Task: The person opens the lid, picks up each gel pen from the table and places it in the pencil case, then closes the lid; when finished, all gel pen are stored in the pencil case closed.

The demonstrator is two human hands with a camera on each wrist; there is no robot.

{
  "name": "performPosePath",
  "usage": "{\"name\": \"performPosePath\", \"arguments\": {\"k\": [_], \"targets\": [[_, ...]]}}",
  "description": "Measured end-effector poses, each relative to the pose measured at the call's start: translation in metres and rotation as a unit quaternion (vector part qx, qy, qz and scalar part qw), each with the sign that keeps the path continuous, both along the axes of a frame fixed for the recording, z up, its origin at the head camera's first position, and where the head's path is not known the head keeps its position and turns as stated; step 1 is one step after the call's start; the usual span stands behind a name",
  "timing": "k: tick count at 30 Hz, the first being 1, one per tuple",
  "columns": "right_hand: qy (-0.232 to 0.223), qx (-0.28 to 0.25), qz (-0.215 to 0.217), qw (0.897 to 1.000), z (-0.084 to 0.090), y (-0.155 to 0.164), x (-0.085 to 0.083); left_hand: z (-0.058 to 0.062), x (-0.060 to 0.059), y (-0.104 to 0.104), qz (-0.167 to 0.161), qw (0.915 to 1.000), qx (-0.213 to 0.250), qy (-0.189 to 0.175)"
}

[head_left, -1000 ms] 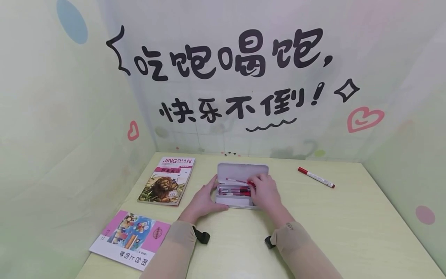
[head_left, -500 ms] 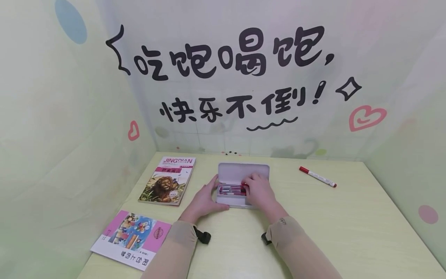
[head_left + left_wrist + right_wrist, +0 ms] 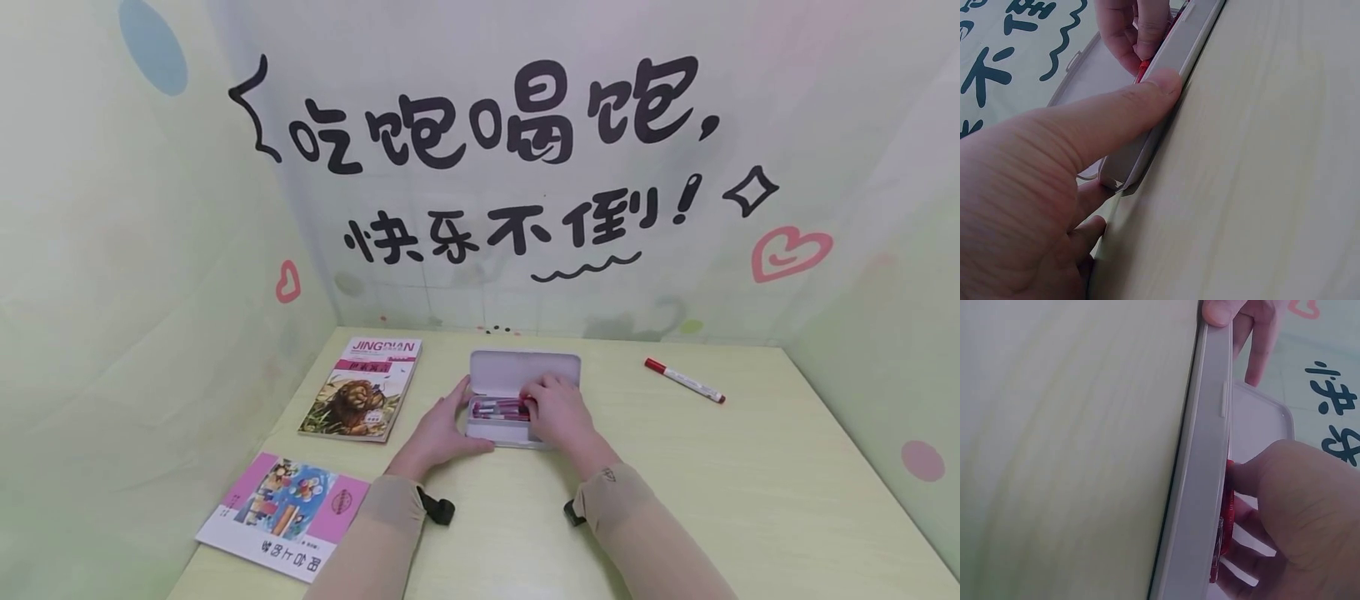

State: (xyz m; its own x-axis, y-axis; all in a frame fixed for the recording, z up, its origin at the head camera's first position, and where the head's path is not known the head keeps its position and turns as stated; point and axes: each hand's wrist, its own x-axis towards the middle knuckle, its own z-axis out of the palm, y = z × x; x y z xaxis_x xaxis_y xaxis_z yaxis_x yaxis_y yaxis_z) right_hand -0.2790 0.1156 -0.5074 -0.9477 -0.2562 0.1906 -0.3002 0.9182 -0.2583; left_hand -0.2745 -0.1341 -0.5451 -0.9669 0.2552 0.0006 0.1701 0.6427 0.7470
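1. Left hand (image 3: 438, 429) grips the left end of the open pencil case (image 3: 501, 432): thumb curled along the near wall, fingers round the left end. Left wrist view confirms the thumb tip (image 3: 1163, 84) pressed flat on the case's near wall (image 3: 1147, 140).
2. Right hand (image 3: 558, 414) sits over the right half of the case, fingers curled down into the tray on the red pens (image 3: 498, 408). Pinching a pen or only pressing on it: cannot tell from the head view. Right wrist view shows fingers bent into the tray, touching a red pen (image 3: 1227, 515).
3. Case sits on the counter (image 3: 712, 483), between the two hands, lid (image 3: 517, 367) hinged back and lying open on the far side of both hands.
4. Pens lie lengthwise in the tray, just right of the left hand's fingers and running under the right hand's fingertips.
5. Red-capped marker (image 3: 684, 380) lies loose on the counter, well right of the right hand and a little farther away, not touching anything else.
6. Lion-cover book (image 3: 362, 390) lies flat left of the left hand, near it but apart.
7. Pink-cover booklet (image 3: 285, 512) lies left of the left forearm, nearer to the person than the left hand, at the counter's left edge.
8. Both forearms wear beige sleeves (image 3: 390, 521) with a black strap at each wrist.
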Motion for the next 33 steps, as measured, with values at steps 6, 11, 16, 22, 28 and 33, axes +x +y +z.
{"name": "performPosePath", "arguments": {"k": [6,11,16,22,28,33], "targets": [[0.042,-0.042,-0.006,0.998,0.006,0.002,-0.004,-0.003,-0.002,-0.001,0.000,1.0000,-0.006,0.001],[0.094,-0.088,-0.030,0.991,0.010,0.008,-0.010,-0.004,-0.002,0.000,0.000,1.0000,-0.003,-0.004],[0.156,-0.135,-0.069,0.976,0.016,0.015,-0.019,-0.003,-0.002,0.000,0.003,1.0000,-0.001,-0.009],[0.129,-0.186,-0.130,0.965,0.023,0.023,-0.030,-0.003,-0.002,0.001,0.003,1.0000,-0.005,-0.005],[0.015,-0.272,-0.186,0.944,0.025,0.027,-0.034,-0.004,-0.002,0.001,0.003,0.9999,-0.009,-0.004],[-0.047,-0.359,-0.201,0.910,0.020,0.031,-0.034,-0.002,-0.002,0.001,0.003,0.9999,-0.011,-0.004]]}}
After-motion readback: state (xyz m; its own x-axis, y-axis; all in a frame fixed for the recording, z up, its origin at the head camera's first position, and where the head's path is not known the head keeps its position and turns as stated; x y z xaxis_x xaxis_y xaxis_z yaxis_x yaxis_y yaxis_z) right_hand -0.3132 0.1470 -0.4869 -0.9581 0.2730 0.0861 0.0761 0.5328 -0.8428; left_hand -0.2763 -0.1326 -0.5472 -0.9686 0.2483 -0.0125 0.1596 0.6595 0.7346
